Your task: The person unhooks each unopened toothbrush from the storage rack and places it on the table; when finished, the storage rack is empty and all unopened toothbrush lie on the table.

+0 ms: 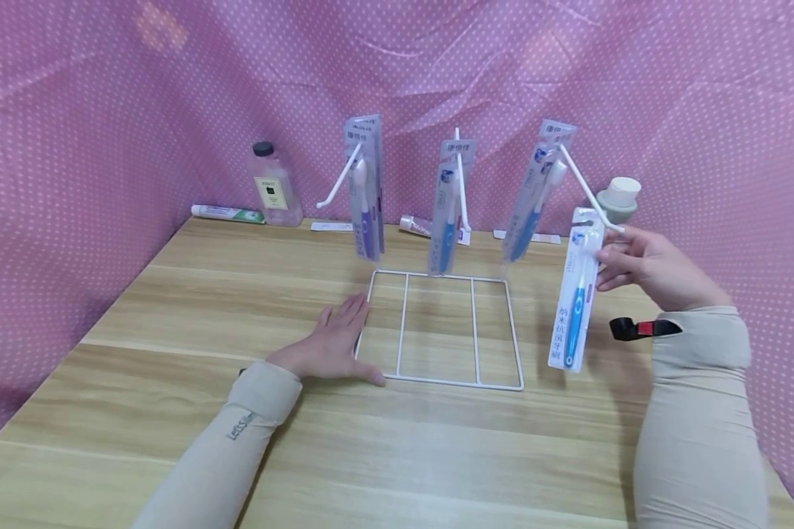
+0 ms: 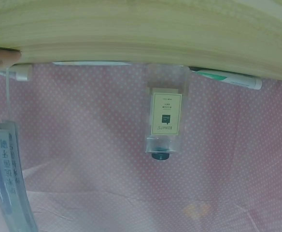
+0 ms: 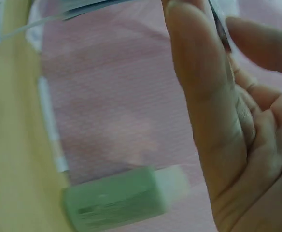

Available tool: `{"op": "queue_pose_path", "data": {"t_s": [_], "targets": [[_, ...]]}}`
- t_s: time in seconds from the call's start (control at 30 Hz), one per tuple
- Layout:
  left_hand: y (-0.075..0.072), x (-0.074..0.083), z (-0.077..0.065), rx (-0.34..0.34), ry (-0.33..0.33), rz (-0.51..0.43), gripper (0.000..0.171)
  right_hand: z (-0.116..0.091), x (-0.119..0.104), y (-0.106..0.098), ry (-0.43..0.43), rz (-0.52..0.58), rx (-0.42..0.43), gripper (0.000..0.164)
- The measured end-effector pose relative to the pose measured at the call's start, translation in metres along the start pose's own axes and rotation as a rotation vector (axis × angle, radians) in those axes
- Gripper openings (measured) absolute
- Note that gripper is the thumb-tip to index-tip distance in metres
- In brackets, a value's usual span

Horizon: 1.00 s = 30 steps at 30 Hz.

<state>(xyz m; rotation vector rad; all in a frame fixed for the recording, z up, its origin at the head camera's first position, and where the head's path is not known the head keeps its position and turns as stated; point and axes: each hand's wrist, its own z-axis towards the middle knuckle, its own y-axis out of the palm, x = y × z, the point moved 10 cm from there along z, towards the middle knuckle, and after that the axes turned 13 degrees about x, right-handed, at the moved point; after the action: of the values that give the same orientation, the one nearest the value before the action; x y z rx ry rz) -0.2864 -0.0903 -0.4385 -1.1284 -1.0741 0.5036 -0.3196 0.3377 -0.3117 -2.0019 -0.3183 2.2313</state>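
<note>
In the head view my right hand (image 1: 648, 268) pinches the upper right edge of a packaged blue toothbrush (image 1: 576, 308). The top of this pack overlaps the tip of the right hook (image 1: 592, 191) of a white wire display rack (image 1: 474, 330). Further back on that hook hang packaged toothbrushes (image 1: 536, 198). A purple one (image 1: 365, 220) hangs at the left hook, and a blue one (image 1: 448, 228) at the middle hook. My left hand (image 1: 334, 342) lies with spread fingers at the left side of the rack's base, thumb over its front corner. In the right wrist view the held pack is mostly hidden behind my fingers (image 3: 199, 72).
Along the back edge stand a pink bottle with a black cap (image 1: 279, 187) and a green bottle with a white cap (image 1: 618, 198). A toothpaste tube (image 1: 228, 214) lies at the back left, and a small pink tube (image 1: 417, 225) behind the rack. A pink dotted curtain (image 1: 397, 59) hangs behind.
</note>
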Motion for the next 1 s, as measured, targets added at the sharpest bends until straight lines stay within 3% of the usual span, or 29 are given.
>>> {"op": "queue_pose_path", "data": {"t_s": [0.13,0.4,0.6,1.0], "targets": [[0.0,0.0,0.0,0.001,-0.001,0.003,0.143,0.014,0.032,0.004,0.131,-0.078,0.0,0.011],[0.0,0.0,0.0,-0.002,0.001,0.012,0.143,0.028,0.082,0.026,0.315,-0.161,-0.059,0.037],[0.0,0.0,0.0,0.001,-0.001,0.012,0.144,0.032,0.095,0.037,0.329,-0.281,-0.089,0.04],[0.001,-0.003,0.001,-0.001,-0.004,0.017,0.145,0.032,0.115,0.041,0.385,-0.418,-0.153,0.045]]}}
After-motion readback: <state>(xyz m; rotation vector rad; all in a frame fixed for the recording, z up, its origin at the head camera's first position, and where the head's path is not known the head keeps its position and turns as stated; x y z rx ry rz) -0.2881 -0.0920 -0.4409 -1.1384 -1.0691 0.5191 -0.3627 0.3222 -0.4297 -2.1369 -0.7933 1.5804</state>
